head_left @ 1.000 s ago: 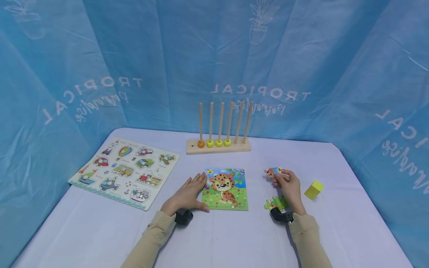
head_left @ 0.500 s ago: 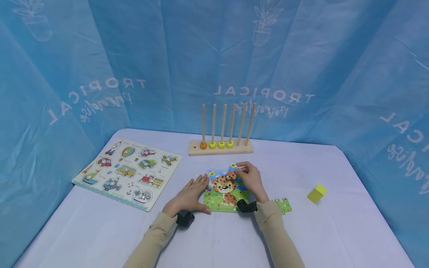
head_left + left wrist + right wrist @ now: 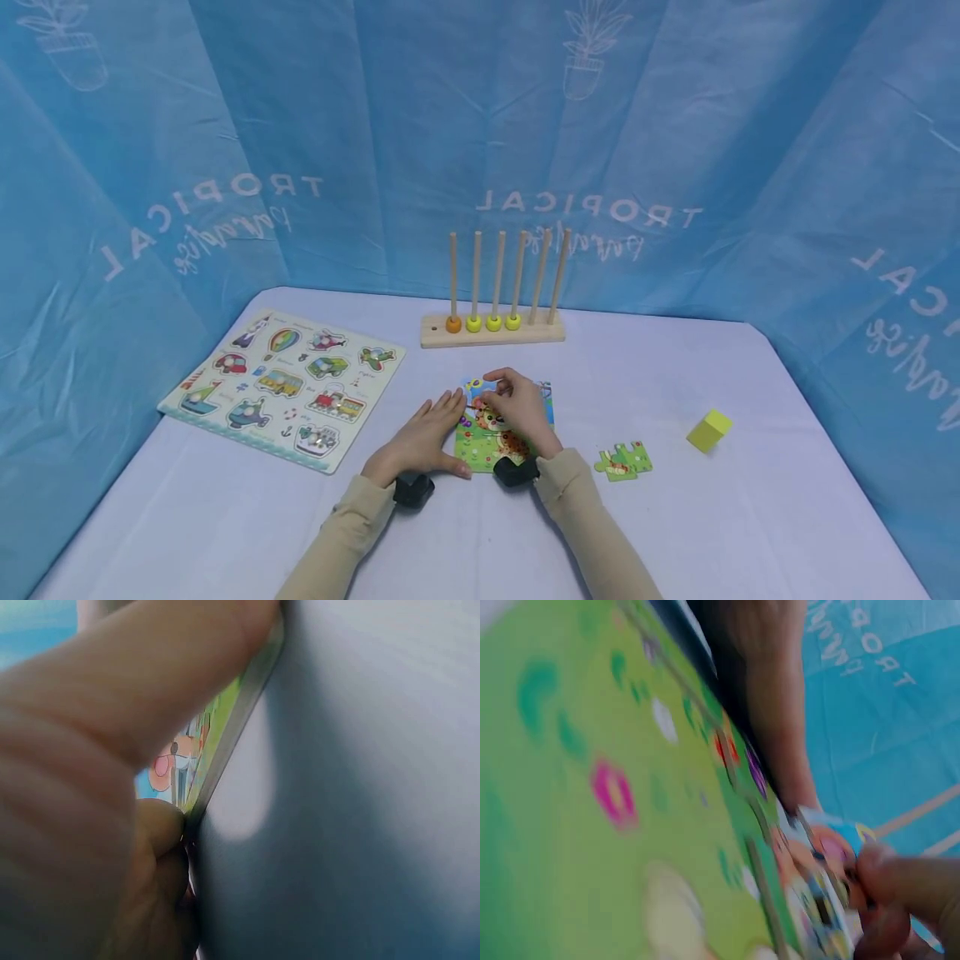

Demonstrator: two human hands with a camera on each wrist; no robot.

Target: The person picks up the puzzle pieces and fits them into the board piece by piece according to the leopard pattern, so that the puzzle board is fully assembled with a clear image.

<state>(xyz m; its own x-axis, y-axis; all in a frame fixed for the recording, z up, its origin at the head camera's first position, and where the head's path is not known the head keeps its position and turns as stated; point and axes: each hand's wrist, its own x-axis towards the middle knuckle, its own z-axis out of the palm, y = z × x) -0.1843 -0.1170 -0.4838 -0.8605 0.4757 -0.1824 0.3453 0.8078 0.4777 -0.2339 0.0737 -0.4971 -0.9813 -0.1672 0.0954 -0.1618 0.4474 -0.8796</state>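
A leopard jigsaw puzzle (image 3: 476,454) lies flat on the white table. My left hand (image 3: 423,437) rests along its left edge, fingers spread, with the thumb by the near left corner. The left wrist view shows that thumb (image 3: 150,667) close up across the puzzle's side. Over the upper left of the picture, my right hand (image 3: 521,411) pinches a jigsaw piece (image 3: 832,844) with blue sky and a leopard ear, between thumb and finger. In the right wrist view the piece looks slightly raised and tilted above the puzzle. My right hand covers much of the leopard's head.
Green jigsaw pieces (image 3: 626,461) lie to the right, partly overlapping. Beyond them sits a yellow block (image 3: 708,431). A wooden peg stand (image 3: 492,333) with upright rods and several beads stands behind. A vehicle peg puzzle board (image 3: 285,387) is on the left.
My right hand has carried the jigsaw piece leftward from the table's right side, over the puzzle's upper right, to its upper left. My left hand has stayed at the puzzle's edge.
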